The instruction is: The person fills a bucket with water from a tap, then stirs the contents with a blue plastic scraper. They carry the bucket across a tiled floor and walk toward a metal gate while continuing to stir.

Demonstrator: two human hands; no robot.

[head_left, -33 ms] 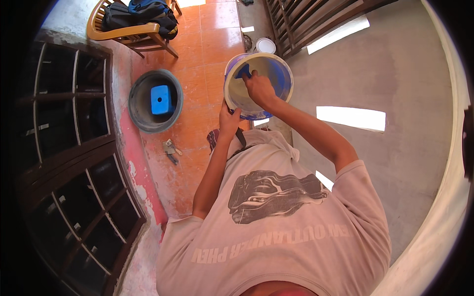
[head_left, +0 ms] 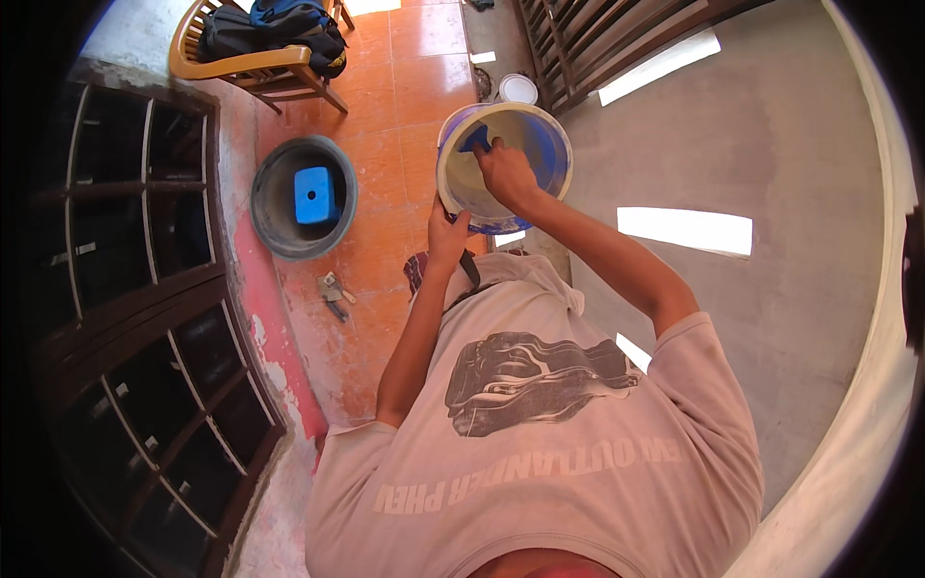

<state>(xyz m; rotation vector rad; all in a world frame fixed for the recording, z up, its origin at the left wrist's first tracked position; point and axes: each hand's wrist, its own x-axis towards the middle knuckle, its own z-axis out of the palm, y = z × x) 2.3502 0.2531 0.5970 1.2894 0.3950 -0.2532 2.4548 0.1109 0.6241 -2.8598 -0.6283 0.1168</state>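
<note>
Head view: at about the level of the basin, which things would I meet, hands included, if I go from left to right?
Window → basin → left hand → right hand → bright patch.

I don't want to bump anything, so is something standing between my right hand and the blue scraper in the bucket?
Nothing visible does: your right hand holds the blue scraper inside the bucket. Your left hand is at the bucket's near left side, apart from the scraper.
</note>
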